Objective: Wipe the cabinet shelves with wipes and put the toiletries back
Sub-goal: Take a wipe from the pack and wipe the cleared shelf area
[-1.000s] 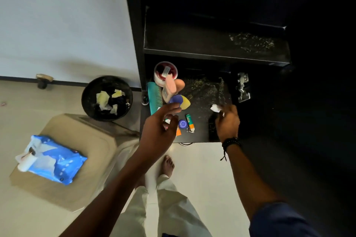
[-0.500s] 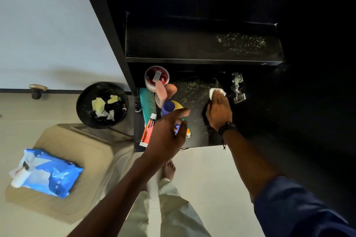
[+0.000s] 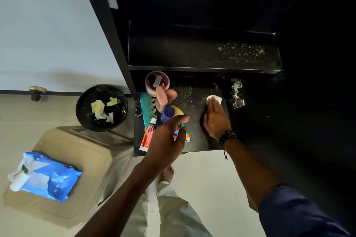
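Note:
My right hand (image 3: 215, 119) lies flat with straight fingers and presses a white wipe (image 3: 216, 99) onto the dusty lower shelf (image 3: 198, 140) of the black cabinet. Toiletries crowd the shelf's left side: a red jar (image 3: 157, 82), a pink bottle (image 3: 161, 98), a teal comb (image 3: 147, 107), a blue-capped bottle (image 3: 167, 114), an orange tube (image 3: 148, 134) and a green-orange stick (image 3: 185, 131). Over these hovers my left hand (image 3: 169, 136), its fingers loosely curled, with no grip visible. The upper shelf (image 3: 192, 52) holds no toiletries and has pale specks on its right part.
A black bin (image 3: 101, 107) with crumpled used wipes stands on the floor left of the cabinet. A blue wipes pack (image 3: 48, 177) lies on a beige stool (image 3: 86, 159). A metal hinge (image 3: 236, 92) sits right of the wipe. My bare foot shows below the shelf.
My right hand slid the wipe from the shelf's front toward the back right. My left hand moved right over the small items, uncovering the orange tube.

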Demonstrator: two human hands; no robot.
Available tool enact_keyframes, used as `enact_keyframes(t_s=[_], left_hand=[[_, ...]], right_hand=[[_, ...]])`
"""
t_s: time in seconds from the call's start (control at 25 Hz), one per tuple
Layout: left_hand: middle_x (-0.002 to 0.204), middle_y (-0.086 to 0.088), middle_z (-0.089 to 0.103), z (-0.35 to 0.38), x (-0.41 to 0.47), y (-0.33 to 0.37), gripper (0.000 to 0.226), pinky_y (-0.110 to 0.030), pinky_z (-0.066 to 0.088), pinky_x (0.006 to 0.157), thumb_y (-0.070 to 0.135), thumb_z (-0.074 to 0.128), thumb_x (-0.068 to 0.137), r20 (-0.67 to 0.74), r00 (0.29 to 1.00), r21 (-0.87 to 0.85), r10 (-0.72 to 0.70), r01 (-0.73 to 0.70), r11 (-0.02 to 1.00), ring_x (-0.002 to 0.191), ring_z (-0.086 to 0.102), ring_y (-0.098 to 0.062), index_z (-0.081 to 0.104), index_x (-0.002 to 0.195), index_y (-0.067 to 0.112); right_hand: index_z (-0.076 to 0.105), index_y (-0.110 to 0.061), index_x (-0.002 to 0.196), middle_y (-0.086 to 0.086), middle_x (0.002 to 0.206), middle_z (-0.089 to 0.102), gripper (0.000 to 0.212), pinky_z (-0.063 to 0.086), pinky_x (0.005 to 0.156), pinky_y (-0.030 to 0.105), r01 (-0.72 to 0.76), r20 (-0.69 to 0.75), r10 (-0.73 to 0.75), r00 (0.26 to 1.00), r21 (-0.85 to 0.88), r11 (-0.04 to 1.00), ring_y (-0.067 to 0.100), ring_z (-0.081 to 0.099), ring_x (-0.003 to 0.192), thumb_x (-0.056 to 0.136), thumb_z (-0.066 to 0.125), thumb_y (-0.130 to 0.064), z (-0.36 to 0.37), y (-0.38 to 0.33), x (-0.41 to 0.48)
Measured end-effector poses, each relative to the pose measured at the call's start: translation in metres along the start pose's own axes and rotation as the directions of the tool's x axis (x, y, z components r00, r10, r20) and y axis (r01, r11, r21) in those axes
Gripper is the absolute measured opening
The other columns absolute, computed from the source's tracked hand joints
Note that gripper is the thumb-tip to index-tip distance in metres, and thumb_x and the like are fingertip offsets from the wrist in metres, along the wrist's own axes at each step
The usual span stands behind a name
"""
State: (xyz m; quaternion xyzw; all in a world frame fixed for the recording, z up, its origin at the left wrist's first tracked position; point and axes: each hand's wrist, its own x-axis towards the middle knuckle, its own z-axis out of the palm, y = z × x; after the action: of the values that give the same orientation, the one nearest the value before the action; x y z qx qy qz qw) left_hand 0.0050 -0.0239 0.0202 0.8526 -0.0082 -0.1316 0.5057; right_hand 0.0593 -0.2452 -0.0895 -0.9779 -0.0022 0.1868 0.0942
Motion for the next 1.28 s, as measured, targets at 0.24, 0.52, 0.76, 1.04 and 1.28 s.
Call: enact_keyframes(t_s=[0.24, 0.52, 0.76, 1.04, 1.28], left_hand=[[0.099, 0.0, 0.071, 0.0, -0.001, -0.004, 0.032, 0.005, 0.037, 0.068, 0.009, 0.054, 0.092, 0.006, 1.0, 0.014, 0.021, -0.021, 1.0, 0.075, 0.058, 0.001, 0.062, 0.122, 0.018], [0.109, 0.002, 0.069, -0.002, -0.002, -0.003, 0.03, 0.006, 0.037, 0.07, 0.013, 0.052, 0.094, 0.014, 1.0, 0.026, 0.019, -0.02, 0.999, 0.084, 0.058, -0.002, 0.061, 0.121, 0.02], [0.114, 0.005, 0.068, 0.004, -0.003, -0.008, 0.031, 0.005, 0.038, 0.071, 0.015, 0.052, 0.094, 0.021, 1.0, 0.032, 0.021, -0.021, 0.999, 0.089, 0.058, -0.001, 0.059, 0.124, 0.021], [0.106, 0.001, 0.069, -0.001, 0.0, 0.0, 0.032, 0.003, 0.039, 0.067, 0.012, 0.05, 0.095, 0.025, 0.999, 0.03, 0.022, -0.023, 0.999, 0.079, 0.056, -0.001, 0.059, 0.124, 0.022], [0.113, 0.002, 0.067, 0.001, -0.006, 0.0, 0.035, 0.005, 0.036, 0.07, 0.011, 0.052, 0.094, -0.004, 0.999, 0.023, 0.033, -0.033, 0.999, 0.087, 0.054, 0.0, 0.058, 0.126, 0.023]], right_hand=[[0.012, -0.008, 0.152, 0.012, 0.16, 0.01, 0.062, 0.005, 0.12, 0.037, 0.111, 0.07, -0.113, 0.991, 0.035, 0.993, 0.023, 0.008, 0.149, 0.097, 0.04, -0.018, -0.017, -0.048, 0.074], [0.02, -0.008, 0.15, 0.01, 0.158, 0.02, 0.071, 0.016, 0.12, 0.045, 0.113, 0.011, -0.113, 0.994, -0.005, 0.994, 0.024, 0.016, 0.147, 0.088, 0.007, -0.04, 0.007, 0.0, -0.025], [0.019, 0.009, 0.146, 0.028, 0.156, 0.01, 0.053, 0.0, 0.121, 0.042, -0.068, 0.096, 0.069, 0.993, -0.011, 0.998, 0.037, 0.005, 0.147, 0.102, 0.024, -0.019, -0.029, -0.024, 0.088], [0.013, -0.01, 0.152, 0.011, 0.16, 0.013, 0.07, 0.009, 0.12, 0.037, 0.195, 0.05, -0.197, 0.979, 0.044, 0.98, 0.025, 0.01, 0.149, 0.09, 0.004, -0.041, 0.011, -0.034, -0.027], [0.018, -0.003, 0.15, 0.015, 0.159, 0.014, 0.052, 0.008, 0.119, 0.034, -0.109, 0.064, 0.101, 0.993, 0.146, 0.983, 0.027, 0.011, 0.148, 0.102, 0.029, -0.022, -0.018, -0.028, 0.05]])
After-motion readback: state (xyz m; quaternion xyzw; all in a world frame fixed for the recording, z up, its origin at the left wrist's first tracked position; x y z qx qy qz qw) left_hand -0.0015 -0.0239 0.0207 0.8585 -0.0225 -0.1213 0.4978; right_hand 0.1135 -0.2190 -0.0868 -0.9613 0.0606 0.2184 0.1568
